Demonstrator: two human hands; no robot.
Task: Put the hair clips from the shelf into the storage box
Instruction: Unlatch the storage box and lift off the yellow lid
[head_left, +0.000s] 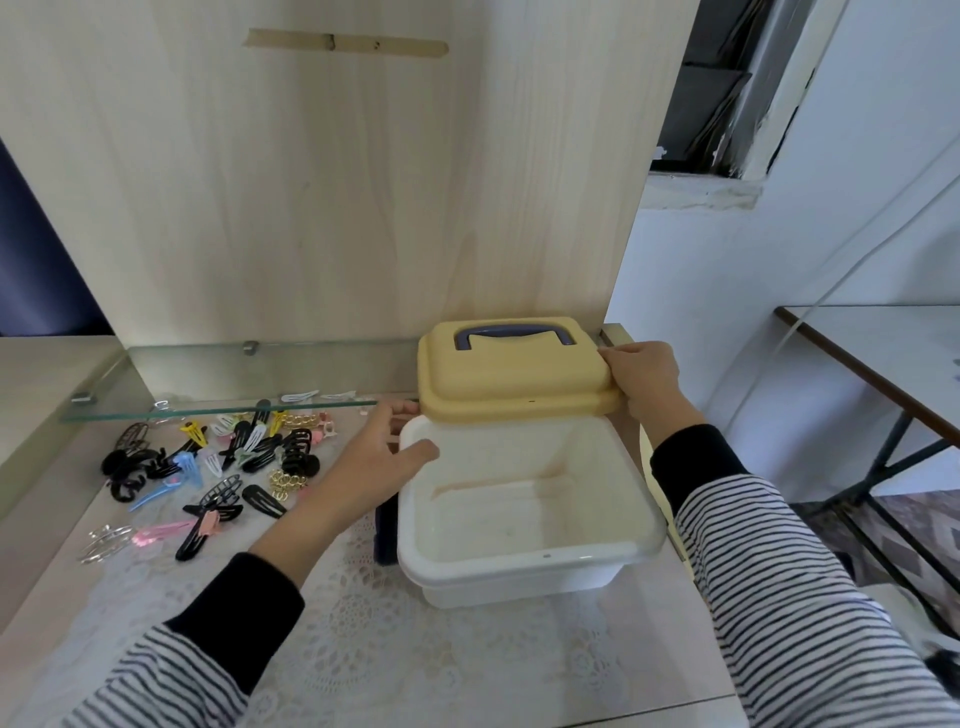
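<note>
A white storage box (519, 564) stands open on the lace-covered surface, its inside bare. Its yellow lid (514, 379) with a blue handle is lifted clear and held level over the box's far edge. My left hand (384, 457) has its thumb on the box's left rim and its fingers at the lid's left edge. My right hand (644, 379) grips the lid's right edge. A pile of hair clips (218, 462), black, blue, pink, yellow and gold, lies left of the box under a glass shelf (218, 410). A few white clips (300, 396) rest on the glass.
A wooden back panel (322, 182) rises behind the shelf. A dark object (384, 535) sits against the box's left side. A white table with dark metal legs (883, 353) stands at the right, beyond the counter's edge.
</note>
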